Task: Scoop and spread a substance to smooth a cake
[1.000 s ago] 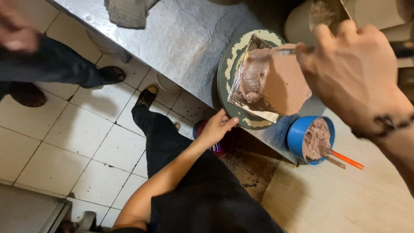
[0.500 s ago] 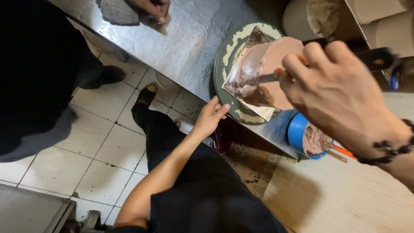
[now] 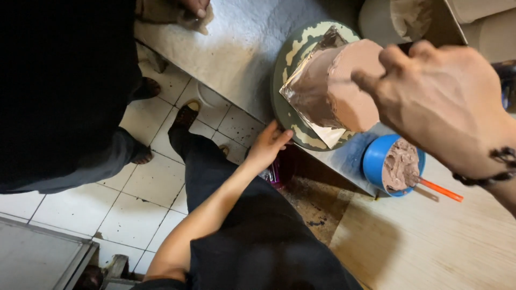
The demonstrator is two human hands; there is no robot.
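Our right hand (image 3: 446, 102) hovers over the choc-frosted cake (image 3: 338, 86) on the turntable (image 3: 293, 53), metal surface (image 3: 236, 48); grip state: can't tell. Left hand (image 3: 269, 145) touches turntable rim, fingers released. Blue frosting bowl (image 3: 376, 161) sits just beside.

Tool in the right hand (image 3: 446, 102) hidden behind its fingers; co-worker's hand (image 3: 194, 7) cut off at top edge.

One chocolate-frosted cake (image 3: 344, 86), on one green turntable (image 3: 301, 43). One blue bowl of frosting (image 3: 379, 161), with one orange-handled tool (image 3: 441, 190) in it. Two hands of the wearer: left hand (image 3: 269, 145), right hand (image 3: 446, 102). One co-worker's hand (image 3: 194, 8).
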